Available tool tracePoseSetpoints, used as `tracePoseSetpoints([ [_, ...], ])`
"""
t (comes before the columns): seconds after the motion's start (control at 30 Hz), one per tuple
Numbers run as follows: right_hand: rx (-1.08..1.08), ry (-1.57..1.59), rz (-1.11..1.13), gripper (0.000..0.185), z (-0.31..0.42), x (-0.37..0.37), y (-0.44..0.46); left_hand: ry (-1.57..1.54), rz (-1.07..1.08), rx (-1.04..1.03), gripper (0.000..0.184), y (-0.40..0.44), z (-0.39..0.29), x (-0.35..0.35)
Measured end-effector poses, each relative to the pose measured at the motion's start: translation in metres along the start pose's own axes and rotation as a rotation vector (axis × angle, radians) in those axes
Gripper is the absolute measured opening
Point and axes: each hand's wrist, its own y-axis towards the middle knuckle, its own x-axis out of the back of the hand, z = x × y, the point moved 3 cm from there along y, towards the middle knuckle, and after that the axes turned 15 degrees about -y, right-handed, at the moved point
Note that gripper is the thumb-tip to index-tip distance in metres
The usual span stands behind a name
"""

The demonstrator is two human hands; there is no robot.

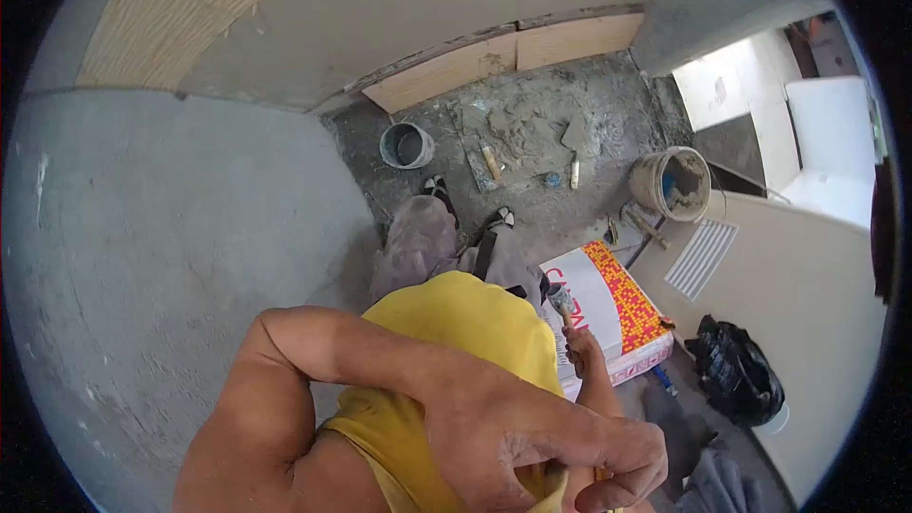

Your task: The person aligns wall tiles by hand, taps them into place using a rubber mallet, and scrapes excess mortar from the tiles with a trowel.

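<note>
Close to the camera, my left hand [541,437] reaches across my chest with its fingers curled, near the edge of my yellow shirt [456,328]. Whatever it may grip is hidden. Lower down on the right, my right hand [584,350] is closed around the handle of a short tool with a grey, mortar-smeared head [558,298]; its exact kind is unclear. That tool is over a white, red and yellow box [622,294], beside my leg.
Wet mortar [527,123] covers a floor patch, with trowels [575,152] on it. A small bucket [407,145] stands left, a larger bucket [670,183] right. A black plastic bag [736,370] lies by a leaning panel [788,294]. Wood-look tiles [456,71] line the wall.
</note>
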Motion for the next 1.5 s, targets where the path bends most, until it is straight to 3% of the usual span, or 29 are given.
tracePoseSetpoints([
  [0.07,0.017,0.011,-0.062,0.042,0.037,-0.043,-0.027,-0.037,0.011,0.13,0.064,-0.024,-0.054,-0.026],
  [0.17,-0.014,0.098,-0.07,0.037,0.042,-0.048,-0.033,-0.204,-0.012,0.254,0.069,-0.031,-0.047,-0.007],
  [0.23,0.003,0.082,-0.106,0.035,0.066,-0.031,-0.039,0.072,0.052,0.657,0.037,-0.029,-0.053,0.018],
  [0.27,-0.007,0.062,-0.117,0.035,0.065,-0.022,-0.045,0.034,0.104,0.672,0.037,-0.03,-0.052,0.034],
  [0.3,0.126,-0.066,-0.22,0.035,0.051,-0.018,-0.012,-0.09,0.126,0.685,0.044,-0.036,-0.05,0.053],
  [0.33,0.259,-0.212,-0.308,0.036,0.033,-0.02,0.026,-0.209,0.133,0.693,0.062,-0.044,-0.05,0.073],
  [0.4,-0.005,-0.194,-0.154,0.038,0.074,0.022,0.003,-0.204,-0.133,0.732,0.066,-0.062,-0.062,0.124],
  [0.47,-0.048,-0.297,-0.23,0.045,0.085,0.055,0.027,-0.125,-0.773,0.889,0.057,-0.119,-0.045,0.189],
  [0.53,-0.008,-0.296,-0.23,0.044,0.073,0.073,0.095,0.735,-1.079,0.849,0.043,-0.184,-0.037,0.267],
  [0.6,0.027,-0.316,-0.258,0.045,0.075,0.1,0.15,1.469,-1.128,1.249,0.038,-0.249,-0.059,0.299],
  [0.67,0.176,-0.426,-0.248,0.044,0.102,0.127,0.199,1.744,-1.098,1.139,0.057,-0.33,-0.065,0.311],
  [0.73,0.201,-0.465,-0.221,0.042,0.128,0.16,0.231,1.578,-1.392,1.491,0.081,-0.366,-0.056,0.312],
  [0.77,0.219,-0.501,-0.194,0.054,0.14,0.179,0.24,1.564,-1.392,1.511,0.081,-0.371,-0.046,0.318],
  [0.8,0.234,-0.535,-0.173,0.072,0.147,0.197,0.258,1.375,-1.556,1.595,0.094,-0.38,-0.038,0.33],
  [0.83,0.218,-0.532,-0.157,0.072,0.145,0.204,0.293,1.165,-1.709,1.676,0.107,-0.388,-0.03,0.342],
  [0.9,0.051,-0.597,-0.165,0.055,0.135,0.206,0.37,1.112,-1.752,1.695,0.112,-0.381,-0.02,0.368],
  [0.97,0.057,-0.56,-0.184,0.05,0.132,0.217,0.402,1.055,-1.83,1.7,0.118,-0.38,-0.01,0.387],
  [1.03,0.127,-0.505,-0.289,0.045,0.125,0.217,0.447,0.994,-1.965,1.87,0.122,-0.389,-0.003,0.401],
  [1.13,0.048,-0.526,-0.266,0.043,0.092,0.213,0.505,1.134,-1.857,1.962,0.122,-0.413,0.003,0.41],
  [1.2,-0.002,-0.691,-0.228,0.052,0.054,0.204,0.533,1.102,-1.872,2.018,0.122,-0.418,0.003,0.415],
  [1.23,-0.001,-0.552,-0.281,0.058,0.045,0.205,0.537,1.097,-1.87,2.06,0.121,-0.416,-0.002,0.42],
  [1.33,0.033,-0.676,-0.471,0.054,0.039,0.2,0.538,1.145,-1.83,2.021,0.118,-0.4,-0.014,0.424],
  [1.43,0.112,-0.666,-0.613,0.045,0.085,0.194,0.543,1.187,-1.822,2.016,0.115,-0.397,-0.021,0.427],
  [1.5,0.327,-0.506,-0.594,0.043,0.153,0.183,0.556,1.22,-1.816,2.005,0.114,-0.399,-0.023,0.428],
])
